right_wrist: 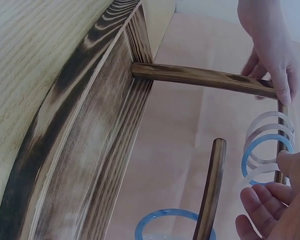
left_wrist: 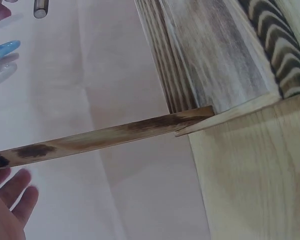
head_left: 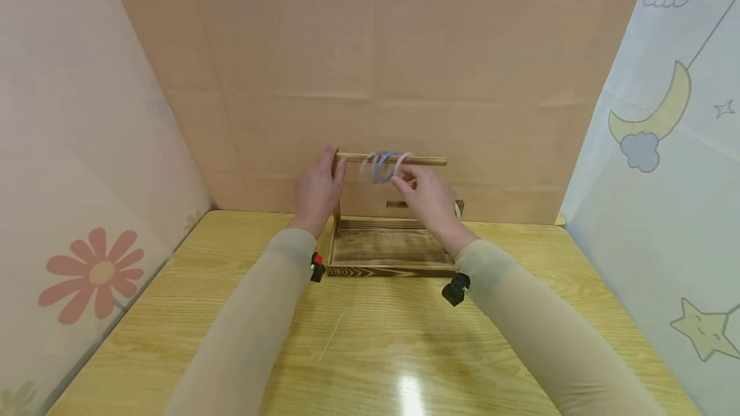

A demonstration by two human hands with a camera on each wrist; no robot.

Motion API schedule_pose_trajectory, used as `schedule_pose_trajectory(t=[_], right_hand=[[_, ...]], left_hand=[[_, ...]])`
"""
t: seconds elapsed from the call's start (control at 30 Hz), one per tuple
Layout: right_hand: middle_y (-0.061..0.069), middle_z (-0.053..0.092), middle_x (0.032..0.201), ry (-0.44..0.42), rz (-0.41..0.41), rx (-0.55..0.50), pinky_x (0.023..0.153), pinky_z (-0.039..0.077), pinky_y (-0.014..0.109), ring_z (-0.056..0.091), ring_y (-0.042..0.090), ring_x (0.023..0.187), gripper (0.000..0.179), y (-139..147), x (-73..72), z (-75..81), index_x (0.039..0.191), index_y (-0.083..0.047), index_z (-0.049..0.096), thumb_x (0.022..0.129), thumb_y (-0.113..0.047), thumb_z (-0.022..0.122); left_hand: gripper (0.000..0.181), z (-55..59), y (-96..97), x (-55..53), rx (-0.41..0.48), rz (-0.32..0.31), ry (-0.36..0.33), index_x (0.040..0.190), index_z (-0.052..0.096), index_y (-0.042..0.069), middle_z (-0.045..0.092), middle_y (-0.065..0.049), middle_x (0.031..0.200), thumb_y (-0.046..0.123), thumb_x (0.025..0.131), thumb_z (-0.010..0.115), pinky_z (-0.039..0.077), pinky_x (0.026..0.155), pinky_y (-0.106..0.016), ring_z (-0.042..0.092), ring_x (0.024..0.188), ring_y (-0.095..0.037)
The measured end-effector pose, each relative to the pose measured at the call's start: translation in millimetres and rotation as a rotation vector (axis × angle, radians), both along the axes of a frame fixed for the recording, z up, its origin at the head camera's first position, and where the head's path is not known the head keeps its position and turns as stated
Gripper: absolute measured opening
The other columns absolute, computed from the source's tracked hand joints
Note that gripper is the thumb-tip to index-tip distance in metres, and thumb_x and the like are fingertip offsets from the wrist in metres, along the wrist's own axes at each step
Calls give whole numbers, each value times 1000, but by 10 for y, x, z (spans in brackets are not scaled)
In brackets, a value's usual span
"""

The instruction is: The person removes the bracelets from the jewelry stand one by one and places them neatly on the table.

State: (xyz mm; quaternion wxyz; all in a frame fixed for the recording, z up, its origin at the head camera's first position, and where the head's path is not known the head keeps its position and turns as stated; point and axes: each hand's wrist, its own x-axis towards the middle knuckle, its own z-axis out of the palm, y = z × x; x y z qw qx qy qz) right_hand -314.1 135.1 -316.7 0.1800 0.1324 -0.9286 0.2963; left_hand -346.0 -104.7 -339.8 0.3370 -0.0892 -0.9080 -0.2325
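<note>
A dark-grained wooden stand has a tray base [head_left: 393, 271], a left post [left_wrist: 105, 142] and an upper bar [head_left: 430, 161]. At the bar's left end my left hand [head_left: 319, 188] grips the top corner of the post, thumb in front and fingers behind. Several thin bangles hang around the upper bar. Among them are a blue bangle [right_wrist: 245, 157] and pale, see-through ones [right_wrist: 270, 116] to its left. My right hand [head_left: 428, 194] pinches the rightmost whitish bangle [right_wrist: 257, 173] between thumb and fingers, with the bar still passing through it.
A shorter lower bar [right_wrist: 212, 180] crosses below the right hand, and another blue bangle [right_wrist: 140, 225] hangs around it. The stand rests on a wood-grain table [head_left: 370, 339]. Behind rises a tan backdrop [head_left: 289, 50]; printed side walls [head_left: 653, 210] flank the table.
</note>
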Motion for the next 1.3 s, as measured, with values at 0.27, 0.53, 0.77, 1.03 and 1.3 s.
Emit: schedule_pose_trajectory(t=[0.27, 0.53, 0.77, 1.03, 1.3], right_hand=[[4, 76, 127, -16, -4, -22, 84, 61, 49, 74, 25, 108, 45, 16, 12, -19, 146, -16, 72, 111, -44, 68], [2, 77, 128, -27, -6, -30, 81, 60, 48, 73, 24, 108, 45, 21, 42, -22, 147, -17, 73, 112, -45, 67], [3, 77, 126, -19, 10, -58, 81, 60, 49, 74, 25, 108, 40, 21, 49, -9, 143, -17, 75, 112, -42, 68], [2, 80, 121, -7, 6, -54, 81, 60, 49, 75, 25, 106, 35, -15, 39, 3, 133, -16, 79, 112, -41, 69], [3, 80, 117, -16, -17, -57, 81, 61, 47, 75, 25, 104, 34, -45, 0, -19, 127, -15, 81, 110, -43, 70]], left_hand=[[40, 58, -39, -6, -63, -57, 67, 148, 64, 5, 66, -15, 146, 31, 118, 57, 61, 98, -51, 71, 122, -35], [38, 65, -85, 39, -55, -111, 82, 148, 65, 4, 66, -16, 143, 27, 118, 59, 62, 96, -52, 72, 119, -37], [34, 87, -89, 51, -2, -144, 61, 143, 66, 5, 66, -12, 140, 26, 117, 59, 62, 89, -52, 73, 112, -34], [36, 88, -70, 45, -23, -108, 43, 143, 66, 6, 65, -11, 142, 31, 118, 56, 62, 88, -51, 74, 109, -34], [38, 65, -38, 14, -31, -101, 22, 144, 63, 6, 62, -12, 144, 33, 119, 53, 63, 80, -48, 73, 98, -32]])
